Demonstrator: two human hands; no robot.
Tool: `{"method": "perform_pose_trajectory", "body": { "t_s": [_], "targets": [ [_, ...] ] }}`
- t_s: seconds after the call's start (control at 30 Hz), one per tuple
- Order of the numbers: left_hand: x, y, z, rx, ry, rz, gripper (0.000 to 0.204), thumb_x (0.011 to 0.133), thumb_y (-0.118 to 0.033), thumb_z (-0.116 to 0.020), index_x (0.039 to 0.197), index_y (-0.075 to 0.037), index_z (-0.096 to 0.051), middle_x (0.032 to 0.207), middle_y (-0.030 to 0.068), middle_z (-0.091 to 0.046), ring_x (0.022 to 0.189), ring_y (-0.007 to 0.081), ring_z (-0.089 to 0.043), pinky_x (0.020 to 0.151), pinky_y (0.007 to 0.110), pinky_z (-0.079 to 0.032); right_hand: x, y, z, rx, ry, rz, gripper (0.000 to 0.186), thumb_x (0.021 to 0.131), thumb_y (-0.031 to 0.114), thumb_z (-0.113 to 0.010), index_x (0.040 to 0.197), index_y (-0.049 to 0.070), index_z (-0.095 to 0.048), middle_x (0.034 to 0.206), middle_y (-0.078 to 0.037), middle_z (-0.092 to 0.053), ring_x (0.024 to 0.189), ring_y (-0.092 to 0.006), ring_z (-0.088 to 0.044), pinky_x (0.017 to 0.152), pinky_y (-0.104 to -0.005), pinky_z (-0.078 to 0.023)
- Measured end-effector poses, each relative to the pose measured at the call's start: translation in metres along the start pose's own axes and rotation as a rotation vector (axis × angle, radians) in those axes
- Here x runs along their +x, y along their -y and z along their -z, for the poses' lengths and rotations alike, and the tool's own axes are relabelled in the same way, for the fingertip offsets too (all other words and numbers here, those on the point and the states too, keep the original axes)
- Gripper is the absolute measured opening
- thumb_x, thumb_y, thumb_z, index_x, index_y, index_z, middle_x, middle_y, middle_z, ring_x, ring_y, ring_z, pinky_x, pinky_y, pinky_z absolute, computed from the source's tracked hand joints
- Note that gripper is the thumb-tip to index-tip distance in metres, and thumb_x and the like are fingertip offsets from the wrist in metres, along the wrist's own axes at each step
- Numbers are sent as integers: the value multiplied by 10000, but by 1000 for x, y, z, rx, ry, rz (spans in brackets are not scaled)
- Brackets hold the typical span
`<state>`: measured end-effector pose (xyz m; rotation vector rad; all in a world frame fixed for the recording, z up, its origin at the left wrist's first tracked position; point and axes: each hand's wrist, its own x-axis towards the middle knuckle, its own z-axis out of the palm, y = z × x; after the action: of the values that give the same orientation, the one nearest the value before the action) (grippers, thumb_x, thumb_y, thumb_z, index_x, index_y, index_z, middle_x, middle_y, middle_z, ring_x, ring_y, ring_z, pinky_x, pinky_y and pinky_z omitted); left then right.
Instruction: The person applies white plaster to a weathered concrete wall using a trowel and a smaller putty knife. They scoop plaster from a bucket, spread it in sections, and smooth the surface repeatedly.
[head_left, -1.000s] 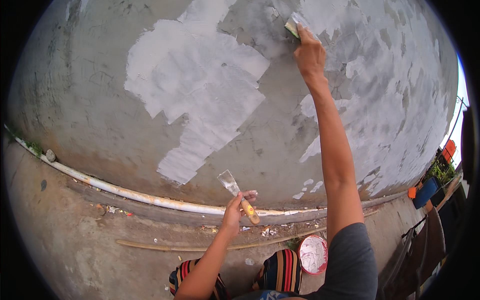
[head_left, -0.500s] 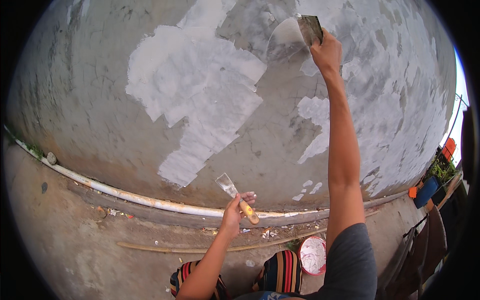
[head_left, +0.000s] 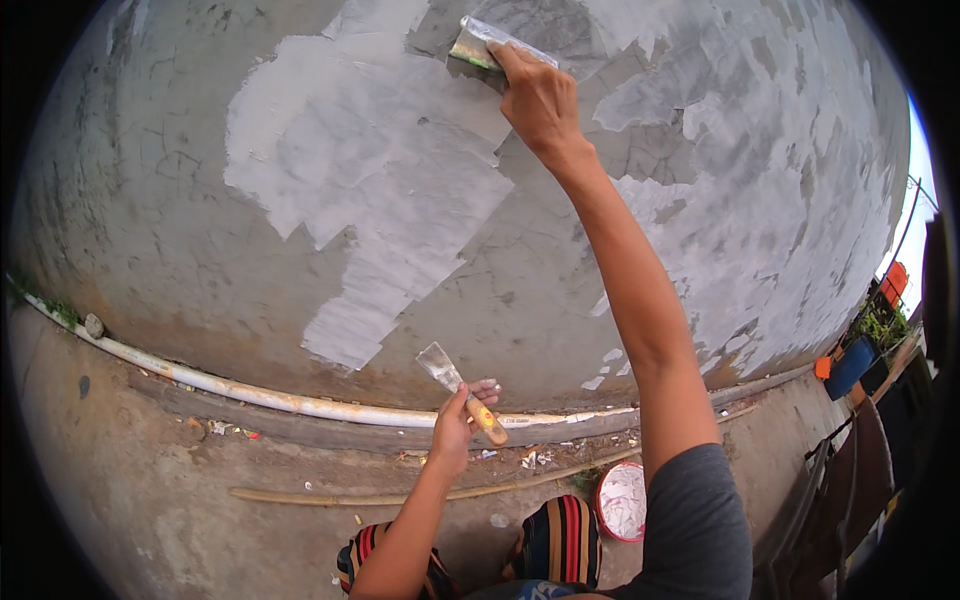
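Observation:
My right hand (head_left: 541, 103) reaches up and grips a wide metal filling blade (head_left: 478, 42), which lies against the grey wall (head_left: 200, 250) near the top of the view. Around it the wall carries white filler patches (head_left: 350, 140), the largest just left of the blade. Low in front of me, my left hand (head_left: 455, 425) is closed on a putty knife (head_left: 484, 418) with a wooden handle. Its narrow metal blade points up and to the left, apart from the wall's filler. Some white smears show on the left fingers.
A red-rimmed bucket of white filler (head_left: 621, 502) stands on the ground beside my right knee. A white pipe (head_left: 270, 398) runs along the wall's foot. A long wooden pole (head_left: 330, 497) lies nearer. At the far right are a blue container (head_left: 851, 366) and plants.
My right hand has swept left with the filling blade, turning it to a flatter angle against the wall. The left hand still holds the putty knife, almost in the same place.

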<state>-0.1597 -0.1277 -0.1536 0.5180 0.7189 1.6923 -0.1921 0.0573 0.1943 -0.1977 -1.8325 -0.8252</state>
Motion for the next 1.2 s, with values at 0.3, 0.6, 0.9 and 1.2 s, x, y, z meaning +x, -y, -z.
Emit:
{"method": "perform_pose_trajectory", "body": {
  "t_s": [0.3,0.6,0.9,1.2],
  "targets": [
    [-5,2,-12,100,26,17,466,1023,-394,-353,1181,-14,-571,1164,117,-617,1080,189,-568,904,367,-492,-72,-59,81,104,506,124,390,784,-71,-572,1114,109,-676,1015,-127,-675,891,-287,-653,748,-390,-527],
    [7,20,-13,144,8,90,475,1023,-410,-345,1184,-40,-595,1145,84,-639,1064,163,-588,903,332,-471,-27,-116,67,-66,-193,-278,431,773,-52,-559,1156,107,-674,967,-191,-666,817,-329,-649,744,-357,-516],
    [8,22,-8,125,-25,106,470,1020,-394,-365,1192,-10,-574,1147,116,-625,1066,191,-583,908,358,-498,-114,-48,17,-94,24,-56,573,710,-104,-553,1249,85,-599,1253,-172,-594,1162,-305,-578,975,-373,-493],
    [4,20,-17,141,13,115,456,1022,-385,-365,1176,-16,-585,1141,113,-631,1079,192,-587,899,351,-501,-49,-123,106,159,-49,-368,231,846,85,-574,1053,69,-676,733,-201,-601,591,-289,-580,622,-335,-470]
  ]
}}
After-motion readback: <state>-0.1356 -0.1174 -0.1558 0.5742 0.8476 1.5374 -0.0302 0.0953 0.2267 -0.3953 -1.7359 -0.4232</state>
